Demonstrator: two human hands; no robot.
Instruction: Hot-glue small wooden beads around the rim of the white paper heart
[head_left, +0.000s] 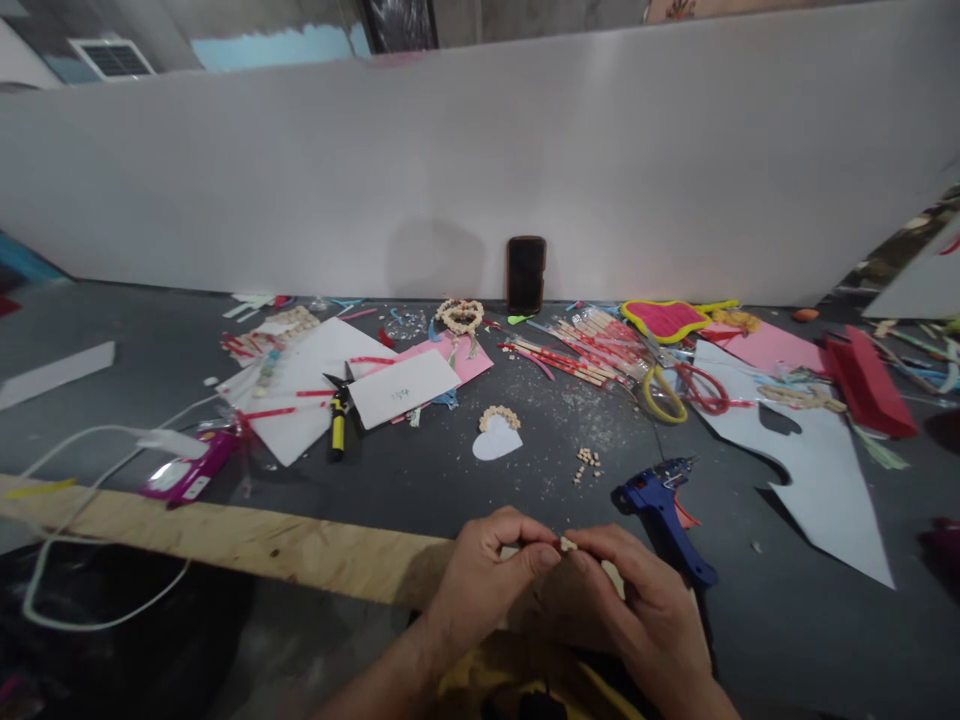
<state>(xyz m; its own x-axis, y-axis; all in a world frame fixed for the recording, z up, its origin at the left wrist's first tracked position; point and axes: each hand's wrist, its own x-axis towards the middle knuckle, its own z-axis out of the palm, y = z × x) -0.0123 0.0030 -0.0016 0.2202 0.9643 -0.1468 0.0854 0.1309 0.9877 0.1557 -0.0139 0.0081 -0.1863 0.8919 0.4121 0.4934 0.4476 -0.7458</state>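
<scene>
My left hand (495, 570) and my right hand (645, 595) meet at the table's near edge. Both are closed in a pinch, fingertips almost touching around small pale wooden pieces (568, 544). How many pieces there are, I cannot make out. Ahead lies a white paper heart (496, 442) with a row of similar pieces (499, 411) along its upper edge. More loose wooden pieces (588, 464) form a small pile beyond my fingers. A blue glue gun (664, 510) rests on its side close to my right hand.
Yellow-handled pliers (337, 420), a white card (405, 388) and papers are at left. Red-and-yellow scissors (682, 385), wrapped sticks (585, 345) and a cut white sheet (817, 490) lie right. A phone (526, 272) leans on the white panel (637, 170). A white cable (67, 515) loops at left.
</scene>
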